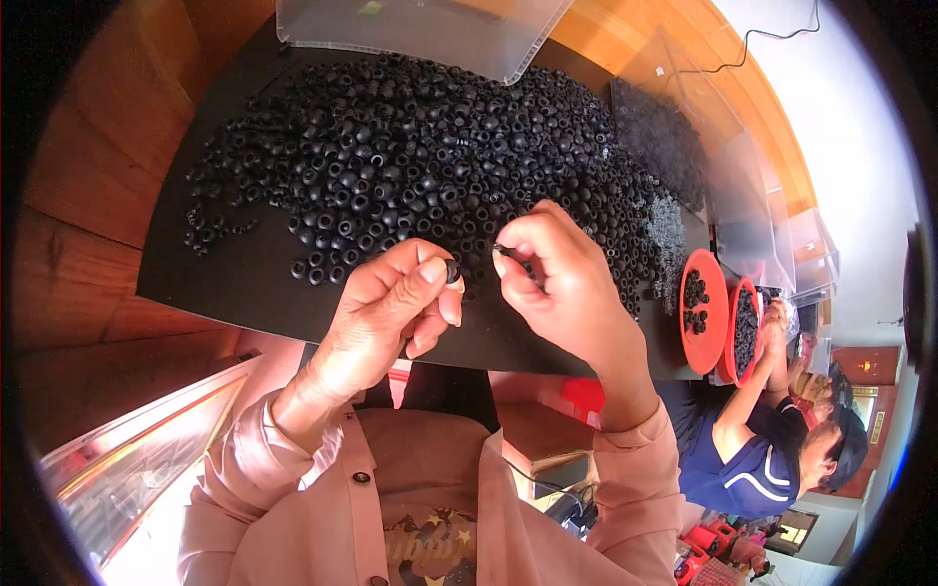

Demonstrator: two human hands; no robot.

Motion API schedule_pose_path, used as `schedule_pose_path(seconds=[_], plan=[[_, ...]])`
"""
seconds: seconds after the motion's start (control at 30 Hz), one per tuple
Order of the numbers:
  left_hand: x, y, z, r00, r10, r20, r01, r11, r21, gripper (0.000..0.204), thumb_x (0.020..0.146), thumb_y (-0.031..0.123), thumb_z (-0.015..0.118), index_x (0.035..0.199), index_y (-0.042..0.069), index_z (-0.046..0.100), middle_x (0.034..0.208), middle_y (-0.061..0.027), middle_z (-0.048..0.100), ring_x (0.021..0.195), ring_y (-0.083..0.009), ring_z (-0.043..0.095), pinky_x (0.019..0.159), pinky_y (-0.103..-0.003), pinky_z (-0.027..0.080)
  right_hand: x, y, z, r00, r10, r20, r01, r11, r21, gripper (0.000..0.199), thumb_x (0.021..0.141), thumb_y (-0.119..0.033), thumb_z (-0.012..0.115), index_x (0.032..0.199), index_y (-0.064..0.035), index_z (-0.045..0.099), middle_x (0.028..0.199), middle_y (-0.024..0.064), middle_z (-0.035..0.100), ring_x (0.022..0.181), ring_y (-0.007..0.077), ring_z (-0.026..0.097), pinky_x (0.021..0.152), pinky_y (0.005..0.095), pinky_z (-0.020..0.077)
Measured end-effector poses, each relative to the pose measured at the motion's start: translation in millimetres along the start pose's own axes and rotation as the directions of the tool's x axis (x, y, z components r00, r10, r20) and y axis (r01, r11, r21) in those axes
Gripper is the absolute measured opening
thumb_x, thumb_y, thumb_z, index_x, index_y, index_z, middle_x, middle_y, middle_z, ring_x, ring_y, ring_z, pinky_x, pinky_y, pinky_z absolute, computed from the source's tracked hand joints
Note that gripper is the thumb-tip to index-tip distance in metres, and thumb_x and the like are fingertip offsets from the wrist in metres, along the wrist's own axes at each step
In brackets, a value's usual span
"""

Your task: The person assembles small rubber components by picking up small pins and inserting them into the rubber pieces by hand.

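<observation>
A: Nearest items?

B: Left hand (396, 303), curled, thumb and forefinger pinching one small black rubber ring (452, 272). Right hand (557, 278), fingertips pressed together on a second small dark piece (502, 250), too small to tell what kind. The two hands sit just apart, above the near edge of the black mat (234, 283).

A: Stock on the mat?

B: One large heap of black rings (430, 146), spread across most of it, with loose strays at its left fringe. By my reckoning most of the work is left: the heap is big, and only single pieces are in hand.

A: Anything finished?

B: To the right, two red bowls (705, 313), each holding black rings, the farther one fuller. Whether those count as done, I cannot tell.

A: Beyond that?

B: Clear plastic bin (420, 34) at the far edge of the mat, more clear trays (772, 234) along the right. Another person (772, 449) in dark blue works near the bowls. Nothing blocks the heap; it lies right behind the hands.
</observation>
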State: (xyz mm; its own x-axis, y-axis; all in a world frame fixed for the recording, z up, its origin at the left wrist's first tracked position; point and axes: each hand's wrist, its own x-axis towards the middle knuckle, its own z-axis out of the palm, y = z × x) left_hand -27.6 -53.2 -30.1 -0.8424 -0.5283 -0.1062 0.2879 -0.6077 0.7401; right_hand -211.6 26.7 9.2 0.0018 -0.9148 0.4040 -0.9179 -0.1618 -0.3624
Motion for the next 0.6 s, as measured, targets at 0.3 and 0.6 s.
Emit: schedule_pose_path(seconds=[0.3,0.6], plan=[[-0.4,0.2,1.1,1.0,-0.002,0.021,0.001,1.0,0.02,0.027,0.1,0.029,0.046,0.1,0.002,0.053,0.078,-0.0031,0.058,0.053,-0.0046,0.042,0.046,-0.018,0.034,-5.2,-27.9,2.1,0.976,0.205,0.071,-0.201,0.735,0.648,0.02,0.079,0.01,0.06,0.095,-0.0022,0.055,0.076,0.0044,0.052,0.062,0.0082,0.053,0.053,0.0209,0.0427],[-0.1,-0.7,0.5,0.999,-0.001,0.04,0.0,0.999,0.038,0.027,0.101,0.028,0.044,0.101,0.002,0.053,0.079,-0.0024,0.058,0.054,-0.0045,0.042,0.047,-0.018,0.034,-6.2,-35.0,12.7,0.976,-0.108,-0.188,0.141,0.974,0.175,0.028,0.074,0.006,0.065,0.101,0.0008,0.058,0.073,0.0074,0.055,0.056,0.0206,0.059,0.047,0.0313,0.0473]])
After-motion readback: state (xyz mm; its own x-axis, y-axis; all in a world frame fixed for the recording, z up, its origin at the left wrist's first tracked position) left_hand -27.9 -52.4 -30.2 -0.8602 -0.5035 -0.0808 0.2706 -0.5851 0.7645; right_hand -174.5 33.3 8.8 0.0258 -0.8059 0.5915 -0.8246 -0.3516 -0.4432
